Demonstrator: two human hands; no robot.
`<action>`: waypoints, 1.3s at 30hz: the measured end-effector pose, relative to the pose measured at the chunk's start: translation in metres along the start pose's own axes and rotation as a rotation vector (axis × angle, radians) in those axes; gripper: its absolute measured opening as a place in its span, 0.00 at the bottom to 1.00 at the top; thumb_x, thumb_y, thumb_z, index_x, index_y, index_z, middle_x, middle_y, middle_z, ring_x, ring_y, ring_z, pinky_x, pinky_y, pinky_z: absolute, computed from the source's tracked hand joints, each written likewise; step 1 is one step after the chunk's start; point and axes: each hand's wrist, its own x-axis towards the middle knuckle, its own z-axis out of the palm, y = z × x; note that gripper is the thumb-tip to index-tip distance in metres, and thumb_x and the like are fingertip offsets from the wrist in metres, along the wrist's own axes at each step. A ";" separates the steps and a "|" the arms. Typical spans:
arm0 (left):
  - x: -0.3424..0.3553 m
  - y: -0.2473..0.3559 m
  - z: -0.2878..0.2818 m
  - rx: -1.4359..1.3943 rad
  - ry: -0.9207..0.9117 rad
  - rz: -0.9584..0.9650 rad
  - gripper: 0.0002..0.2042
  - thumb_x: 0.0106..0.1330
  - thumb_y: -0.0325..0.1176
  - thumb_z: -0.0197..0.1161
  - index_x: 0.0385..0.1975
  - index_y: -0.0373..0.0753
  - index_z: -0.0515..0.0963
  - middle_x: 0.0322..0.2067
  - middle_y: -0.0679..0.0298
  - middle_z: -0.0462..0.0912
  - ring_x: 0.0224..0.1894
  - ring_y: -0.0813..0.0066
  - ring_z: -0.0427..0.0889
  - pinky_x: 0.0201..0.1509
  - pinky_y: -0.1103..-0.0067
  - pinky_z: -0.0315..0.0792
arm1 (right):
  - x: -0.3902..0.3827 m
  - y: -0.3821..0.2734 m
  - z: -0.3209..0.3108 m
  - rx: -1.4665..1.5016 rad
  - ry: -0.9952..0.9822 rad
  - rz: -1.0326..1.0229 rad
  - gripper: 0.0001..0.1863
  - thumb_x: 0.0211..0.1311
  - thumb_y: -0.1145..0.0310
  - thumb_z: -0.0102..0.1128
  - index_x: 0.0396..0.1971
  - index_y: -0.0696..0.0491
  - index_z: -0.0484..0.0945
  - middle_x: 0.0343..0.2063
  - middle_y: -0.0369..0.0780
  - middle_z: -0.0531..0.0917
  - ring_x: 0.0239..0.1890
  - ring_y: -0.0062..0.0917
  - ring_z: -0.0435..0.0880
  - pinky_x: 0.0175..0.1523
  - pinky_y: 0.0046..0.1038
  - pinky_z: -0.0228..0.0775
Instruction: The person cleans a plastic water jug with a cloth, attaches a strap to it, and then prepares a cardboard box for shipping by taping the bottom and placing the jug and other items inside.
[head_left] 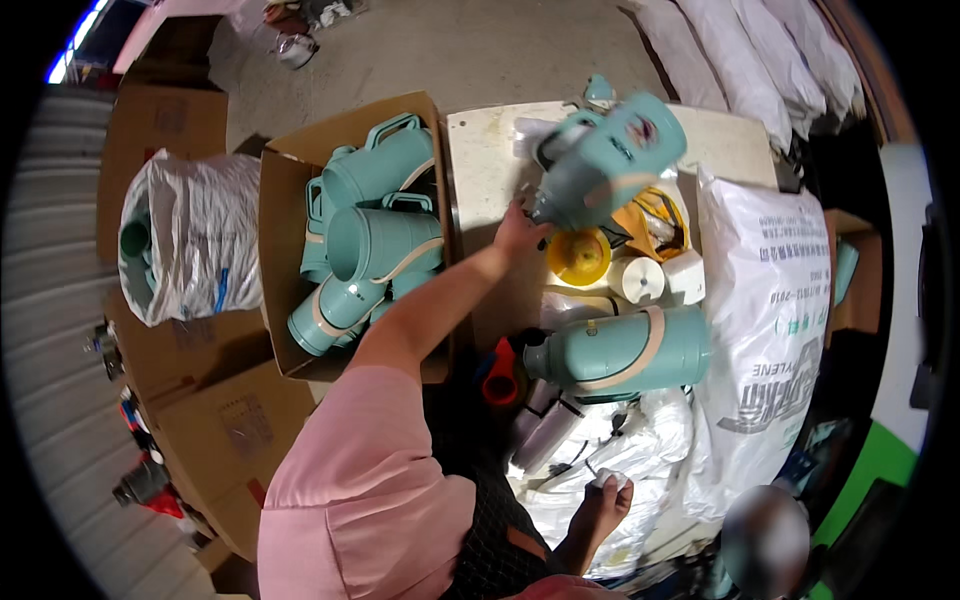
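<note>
Left hand [518, 232] curled on the narrow end of a blurred, tilted teal flask [615, 160], arm [430, 310] stretched forward, right hand [600, 508] held low, fingertips pinching a small white piece [606, 478], second flask [630, 350] lying beyond it.

Cardboard boxes [210, 440] stand beside a ridged grey wall [60, 300].
</note>
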 end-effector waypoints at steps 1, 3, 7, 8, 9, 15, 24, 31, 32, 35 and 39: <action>-0.015 -0.012 0.002 0.049 0.203 0.015 0.32 0.54 0.41 0.71 0.56 0.33 0.65 0.42 0.50 0.79 0.41 0.59 0.81 0.43 0.69 0.75 | -0.004 0.000 0.000 -0.002 -0.024 -0.017 0.11 0.61 0.69 0.65 0.37 0.55 0.72 0.31 0.36 0.78 0.30 0.19 0.76 0.35 0.21 0.69; -0.054 -0.030 -0.006 0.009 0.176 0.016 0.28 0.55 0.40 0.69 0.52 0.34 0.66 0.42 0.48 0.78 0.43 0.53 0.80 0.46 0.67 0.74 | -0.015 -0.002 0.002 0.000 -0.059 -0.047 0.11 0.60 0.69 0.66 0.36 0.55 0.73 0.31 0.36 0.78 0.31 0.19 0.76 0.36 0.22 0.70; -0.179 -0.071 -0.060 -0.076 -0.038 -0.004 0.22 0.57 0.38 0.66 0.47 0.36 0.67 0.40 0.49 0.78 0.44 0.51 0.80 0.48 0.65 0.74 | -0.040 0.005 0.027 -0.007 -0.243 -0.077 0.09 0.61 0.71 0.64 0.36 0.54 0.73 0.31 0.35 0.78 0.32 0.19 0.76 0.39 0.25 0.71; -0.214 -0.088 -0.076 -0.061 -0.119 -0.015 0.22 0.57 0.38 0.66 0.47 0.36 0.68 0.40 0.51 0.78 0.45 0.53 0.80 0.48 0.65 0.73 | -0.048 0.015 0.029 -0.015 -0.329 -0.073 0.08 0.61 0.71 0.63 0.36 0.54 0.73 0.31 0.35 0.78 0.33 0.19 0.76 0.39 0.25 0.71; -0.248 -0.109 -0.088 -0.029 -0.205 -0.013 0.23 0.58 0.37 0.65 0.50 0.36 0.67 0.40 0.52 0.78 0.45 0.57 0.80 0.49 0.67 0.74 | -0.060 0.025 0.033 -0.050 -0.375 -0.077 0.06 0.63 0.71 0.60 0.36 0.53 0.73 0.29 0.33 0.78 0.30 0.17 0.74 0.36 0.22 0.68; -0.390 -0.153 -0.180 -0.015 -0.308 -0.252 0.22 0.61 0.39 0.64 0.51 0.34 0.69 0.43 0.53 0.80 0.46 0.58 0.81 0.50 0.66 0.73 | -0.083 0.085 0.018 -0.058 -0.528 -0.062 0.06 0.62 0.72 0.62 0.36 0.51 0.74 0.28 0.33 0.78 0.26 0.16 0.74 0.30 0.19 0.68; -0.438 -0.192 -0.302 -0.149 -0.048 -0.104 0.19 0.61 0.39 0.63 0.47 0.33 0.72 0.38 0.54 0.82 0.42 0.58 0.81 0.47 0.69 0.74 | -0.197 0.129 0.092 -0.240 -0.936 -0.056 0.05 0.62 0.77 0.61 0.37 0.56 0.76 0.30 0.37 0.82 0.28 0.19 0.78 0.33 0.20 0.71; -0.449 -0.245 -0.430 -0.234 0.115 -0.112 0.19 0.67 0.41 0.59 0.50 0.35 0.71 0.40 0.55 0.81 0.43 0.62 0.81 0.48 0.70 0.73 | -0.260 0.182 0.211 -0.438 -1.169 -0.129 0.03 0.63 0.77 0.58 0.35 0.57 0.75 0.28 0.38 0.80 0.27 0.20 0.77 0.33 0.21 0.71; -0.435 -0.261 -0.456 -0.261 0.184 -0.153 0.18 0.68 0.43 0.58 0.49 0.36 0.73 0.40 0.55 0.82 0.43 0.61 0.81 0.48 0.70 0.73 | -0.264 0.184 0.236 -0.506 -1.158 -0.207 0.04 0.63 0.77 0.58 0.36 0.58 0.75 0.29 0.39 0.81 0.29 0.22 0.78 0.35 0.22 0.73; -0.389 -0.314 -0.519 -0.300 0.409 -0.111 0.16 0.66 0.44 0.59 0.43 0.37 0.76 0.38 0.56 0.82 0.43 0.57 0.81 0.49 0.69 0.72 | -0.274 0.219 0.302 -0.490 -1.119 -0.286 0.06 0.63 0.75 0.57 0.39 0.58 0.75 0.33 0.41 0.82 0.34 0.25 0.80 0.41 0.29 0.76; -0.354 -0.377 -0.660 -0.257 0.599 -0.021 0.16 0.66 0.45 0.56 0.39 0.36 0.77 0.35 0.50 0.82 0.40 0.51 0.81 0.45 0.64 0.73 | -0.359 0.302 0.424 -0.444 -1.350 -0.130 0.08 0.65 0.67 0.59 0.39 0.56 0.77 0.36 0.42 0.82 0.37 0.28 0.81 0.42 0.32 0.75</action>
